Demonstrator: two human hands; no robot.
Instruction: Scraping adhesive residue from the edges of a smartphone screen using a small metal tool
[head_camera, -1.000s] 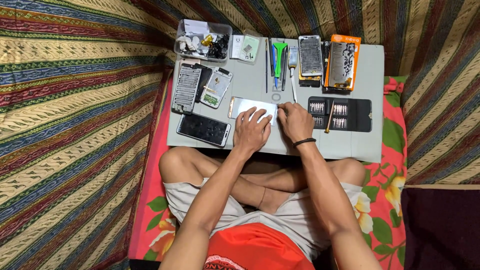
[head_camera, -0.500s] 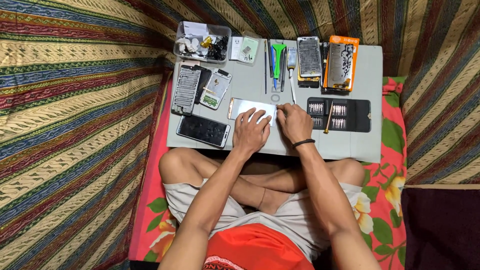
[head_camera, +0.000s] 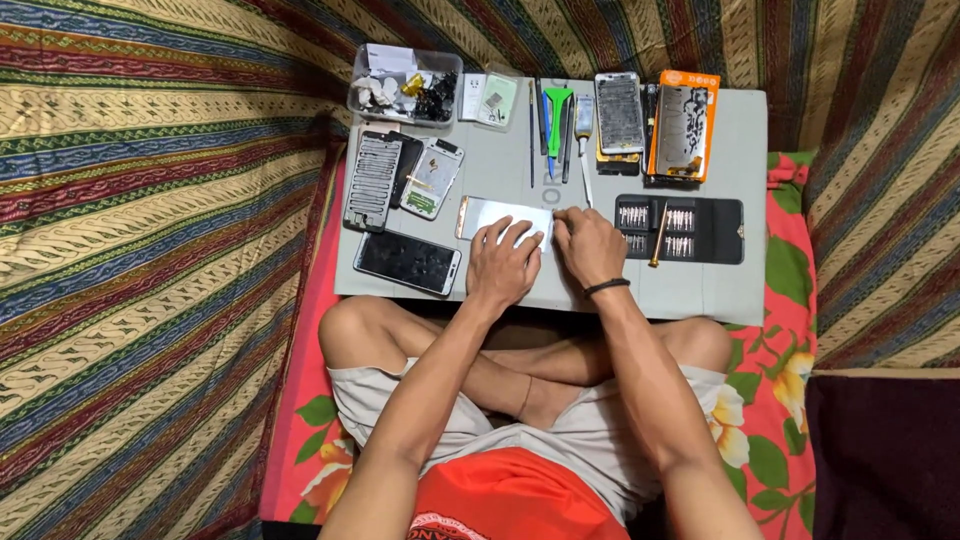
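Pressing my left hand (head_camera: 503, 262) flat on the silver phone (head_camera: 490, 216), I pin it to the grey desk (head_camera: 720, 290) just in front of my crossed legs. My right hand (head_camera: 585, 245) is curled at the phone's right edge, fingertips pinched there; whether they grip a tool I cannot tell. The phone looks thin, stiff, smooth and likely slippery, its glass fragile, so holding it by the long edges seems safest. A black bit case (head_camera: 690, 230) lies just right

We see striped, patterned woven cloth (head_camera: 150, 250) draped left, far and right. A red floral mat (head_camera: 790, 300) underlies a low grey table (head_camera: 720, 290).
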